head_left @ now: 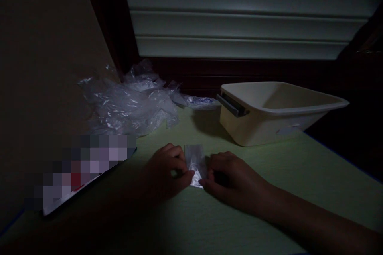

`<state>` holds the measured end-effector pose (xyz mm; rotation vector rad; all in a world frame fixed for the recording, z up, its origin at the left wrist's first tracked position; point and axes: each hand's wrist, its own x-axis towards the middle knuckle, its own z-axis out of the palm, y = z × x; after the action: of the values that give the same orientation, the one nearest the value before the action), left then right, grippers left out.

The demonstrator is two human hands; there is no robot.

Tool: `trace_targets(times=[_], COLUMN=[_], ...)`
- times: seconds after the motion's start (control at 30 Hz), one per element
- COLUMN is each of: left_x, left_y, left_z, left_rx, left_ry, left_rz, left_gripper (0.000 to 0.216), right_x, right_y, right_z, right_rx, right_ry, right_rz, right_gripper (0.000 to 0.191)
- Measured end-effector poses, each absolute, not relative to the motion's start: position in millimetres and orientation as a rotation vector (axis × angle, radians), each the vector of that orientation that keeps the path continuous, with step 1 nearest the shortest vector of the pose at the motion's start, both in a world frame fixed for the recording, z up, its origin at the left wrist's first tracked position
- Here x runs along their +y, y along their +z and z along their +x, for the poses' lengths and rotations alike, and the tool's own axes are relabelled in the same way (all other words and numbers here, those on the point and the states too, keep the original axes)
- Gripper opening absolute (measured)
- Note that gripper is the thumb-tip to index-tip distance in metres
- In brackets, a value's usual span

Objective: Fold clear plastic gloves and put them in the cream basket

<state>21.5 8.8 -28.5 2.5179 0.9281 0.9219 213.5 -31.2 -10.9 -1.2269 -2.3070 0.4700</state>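
Note:
A small clear plastic bag (194, 163) is held between my two hands, just above or on the pale green table (227, 223); I cannot tell which. Its near end catches the light and looks creased. My left hand (170, 169) pinches the bag's left edge, thumb toward the near corner. On the opposite edge, my right hand (229, 175) grips with its thumb at the near right corner and its other fingers curled. Dim light hides whether anything lies inside the bag.
Crumpled clear plastic (131, 103) is heaped at the back left. A cream plastic bin (269, 123) with a dark handle (231, 105) stands at the back right. A blurred-out flat object (89, 171) lies at the left. Behind is a slatted shutter (239, 16).

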Motion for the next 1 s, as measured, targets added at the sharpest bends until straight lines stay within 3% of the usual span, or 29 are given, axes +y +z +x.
trace_targets(times=[0.3,0.53,0.73,0.93,1.0], left_x=[-6.6,-10.3,-6.6,-7.5,-8.6], left_y=[-17.7,-15.6,-17.1,-16.1,-14.3], left_z=[22.3,22.4,22.9,22.6,22.5], left_rx=[0.965,0.905,0.925,1.009,0.942], left_ry=[0.838,0.822,0.721,0.783,0.767], left_rz=[2.626,2.839,2.933,3.01,3.073], left_gripper=[0.01,0.01,0.009,0.022,0.016], right_x=[-33.2,-34.3,-35.6,-36.4,-36.3], right_y=[-10.0,-13.0,-14.1,-12.3,-11.8], right_z=[215.9,217.8,217.0,216.7,216.4], right_rx=[-2.304,-2.363,-2.401,-2.422,-2.424], right_ry=[0.406,0.334,0.269,0.225,0.231], right_rz=[-1.291,-1.128,-1.066,-1.094,-1.096], right_gripper=[0.021,0.01,0.014,0.016,0.015])
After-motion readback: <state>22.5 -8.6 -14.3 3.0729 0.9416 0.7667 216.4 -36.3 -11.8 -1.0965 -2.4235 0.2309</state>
